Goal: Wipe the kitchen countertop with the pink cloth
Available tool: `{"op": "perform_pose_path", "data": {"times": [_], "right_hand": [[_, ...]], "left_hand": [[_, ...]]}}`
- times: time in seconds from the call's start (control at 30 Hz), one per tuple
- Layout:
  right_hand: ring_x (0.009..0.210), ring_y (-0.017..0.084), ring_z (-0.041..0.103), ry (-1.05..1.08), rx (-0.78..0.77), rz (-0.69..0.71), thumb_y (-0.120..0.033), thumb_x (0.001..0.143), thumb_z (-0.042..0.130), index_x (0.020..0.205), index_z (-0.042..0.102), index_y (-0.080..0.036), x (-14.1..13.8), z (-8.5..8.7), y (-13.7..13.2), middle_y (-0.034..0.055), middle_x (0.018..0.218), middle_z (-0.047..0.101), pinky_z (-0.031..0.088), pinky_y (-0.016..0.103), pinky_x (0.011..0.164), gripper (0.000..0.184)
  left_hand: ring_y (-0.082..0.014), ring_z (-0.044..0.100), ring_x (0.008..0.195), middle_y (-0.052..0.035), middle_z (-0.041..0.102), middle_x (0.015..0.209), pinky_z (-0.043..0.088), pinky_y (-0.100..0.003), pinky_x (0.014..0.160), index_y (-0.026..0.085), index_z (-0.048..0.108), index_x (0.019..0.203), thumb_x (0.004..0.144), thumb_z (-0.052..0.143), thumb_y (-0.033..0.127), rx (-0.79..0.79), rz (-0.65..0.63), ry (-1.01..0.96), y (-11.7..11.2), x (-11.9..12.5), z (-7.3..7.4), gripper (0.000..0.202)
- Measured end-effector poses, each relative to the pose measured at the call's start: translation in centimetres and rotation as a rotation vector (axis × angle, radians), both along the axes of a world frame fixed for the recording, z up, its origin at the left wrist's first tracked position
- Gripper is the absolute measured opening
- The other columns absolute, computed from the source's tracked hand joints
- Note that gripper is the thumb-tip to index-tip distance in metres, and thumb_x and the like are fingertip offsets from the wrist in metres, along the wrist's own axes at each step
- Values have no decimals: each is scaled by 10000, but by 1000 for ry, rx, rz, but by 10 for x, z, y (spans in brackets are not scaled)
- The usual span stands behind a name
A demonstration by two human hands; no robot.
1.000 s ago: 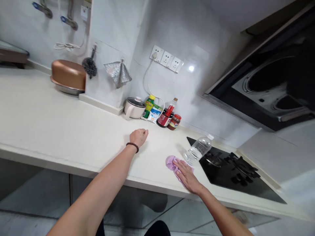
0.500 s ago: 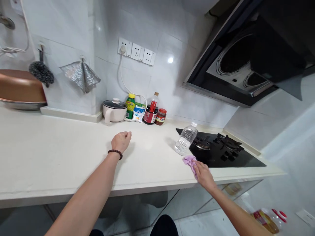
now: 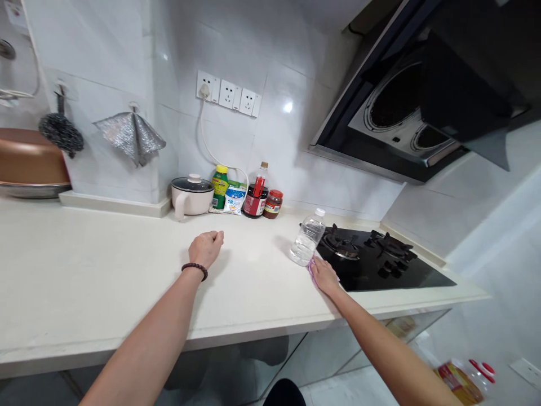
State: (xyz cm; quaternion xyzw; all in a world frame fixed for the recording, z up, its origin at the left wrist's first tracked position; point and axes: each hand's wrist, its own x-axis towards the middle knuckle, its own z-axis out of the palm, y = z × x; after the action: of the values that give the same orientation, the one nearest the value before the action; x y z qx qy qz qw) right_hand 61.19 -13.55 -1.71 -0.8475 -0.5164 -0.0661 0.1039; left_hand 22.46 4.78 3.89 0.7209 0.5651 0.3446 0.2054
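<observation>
My right hand presses a crumpled light purple cloth against the pale countertop, beside the stove's front left corner. Just beyond the fingers is a clear plastic bottle with a white cap, and the cloth lies against or very close to its base. Most of the cloth is hidden under the hand. On the left, my left hand is closed in a loose fist over the counter, with a dark bead bracelet on its wrist. I see nothing held in it.
A black gas stove is to the right, under a range hood. Along the wall stand a cream pot, a green bottle, a white-blue packet and sauce jars. A copper pan is far left.
My right hand has slid the cloth left and away from me, up to the bottle. The clear bottle has shifted slightly left. My left hand stays in a fist. The view has turned slightly.
</observation>
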Motion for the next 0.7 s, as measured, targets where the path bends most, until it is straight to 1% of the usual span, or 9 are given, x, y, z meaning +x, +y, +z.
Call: {"op": "perform_pose_path", "data": {"times": [0.07, 0.13, 0.23, 0.3, 0.4, 0.47, 0.57, 0.63, 0.7], "right_hand": [[1516, 256, 351, 7, -42, 27, -413, 1064, 187, 1588, 406, -117, -7, 0, 5, 113, 1617, 434, 241, 414, 1263, 641], [1540, 284, 300, 21, -75, 45, -442, 1067, 181, 1618, 349, -123, -17, 1, 10, 109, 1650, 378, 225, 463, 1268, 659], [1560, 322, 243, 46, -108, 84, -485, 1068, 184, 1646, 295, -171, -34, 1, 15, 85, 1689, 296, 187, 530, 1270, 666], [1571, 320, 210, 68, -124, 140, -513, 1069, 193, 1650, 293, -214, -44, 2, 9, 56, 1702, 268, 167, 532, 1276, 662], [1587, 308, 155, 125, -143, 297, -589, 1061, 202, 1651, 297, -255, -50, 0, -17, 19, 1713, 238, 137, 517, 1291, 684], [1591, 302, 145, 165, -145, 386, -644, 1048, 210, 1649, 302, -266, -45, -3, -40, 12, 1717, 218, 125, 509, 1298, 715], [1589, 294, 162, 188, -134, 400, -701, 1028, 222, 1647, 310, -250, -26, -9, -65, 26, 1713, 228, 134, 491, 1304, 771], [1587, 288, 173, 177, -130, 381, -705, 1024, 209, 1649, 305, -220, -13, -9, -65, 45, 1708, 240, 145, 480, 1304, 796], [1587, 281, 180, 150, -144, 353, -676, 1029, 185, 1651, 294, -186, -1, -6, -51, 66, 1706, 244, 156, 468, 1302, 799]], "left_hand": [[-253, 675, 823, -71, 759, 796, 375, -310, 649, 246, 681, 691, 925, 388, 487, 9, -12, 1, 1, 2, 0, 445], [-254, 674, 820, -69, 755, 784, 373, -310, 647, 244, 689, 705, 921, 395, 489, 14, -19, -2, 1, 3, -1, 440], [-253, 669, 808, -68, 746, 763, 372, -310, 644, 240, 692, 712, 913, 399, 490, 17, -11, -2, 2, 0, -2, 434], [-251, 663, 793, -67, 734, 739, 373, -310, 644, 239, 688, 704, 906, 398, 488, 16, -4, 5, 2, -2, -3, 432], [-249, 652, 754, -64, 708, 686, 374, -312, 635, 239, 680, 694, 893, 395, 504, 16, -4, 17, 2, -4, -4, 437], [-249, 647, 731, -61, 692, 657, 374, -313, 627, 239, 677, 693, 885, 392, 518, 17, -11, 18, 1, -4, -4, 443], [-243, 642, 710, -54, 680, 633, 374, -311, 624, 240, 679, 691, 883, 387, 530, 26, -34, 15, -4, -1, -2, 454], [-237, 637, 698, -47, 675, 625, 373, -310, 623, 241, 681, 689, 887, 384, 536, 37, -52, 13, -8, 2, 0, 463], [-232, 632, 683, -41, 670, 617, 370, -309, 619, 242, 682, 687, 890, 387, 538, 46, -67, 15, -13, 5, 1, 465]]}}
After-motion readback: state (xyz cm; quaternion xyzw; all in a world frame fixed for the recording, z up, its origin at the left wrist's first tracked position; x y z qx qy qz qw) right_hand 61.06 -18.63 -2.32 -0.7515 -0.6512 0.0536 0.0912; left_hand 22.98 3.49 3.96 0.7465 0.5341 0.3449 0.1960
